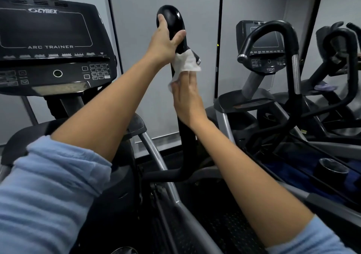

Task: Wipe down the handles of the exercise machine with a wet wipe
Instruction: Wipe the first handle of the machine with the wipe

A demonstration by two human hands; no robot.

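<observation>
A black upright handle [172, 22] of the exercise machine rises in the middle of the view and curves over at its top. My left hand [165, 41] grips this handle near the top, thumb on the right side. Just below, my right hand [187, 95] holds a white wet wipe [185, 63] wrapped against the handle's shaft. The wipe covers part of the shaft and a small silver-tipped part behind it.
The machine's dark console [48, 44] sits at the left. A second machine with a looped black handle [281, 31] and its own console [263, 41] stands at the right. A black cup holder [332, 167] lies lower right. Grey wall panels are behind.
</observation>
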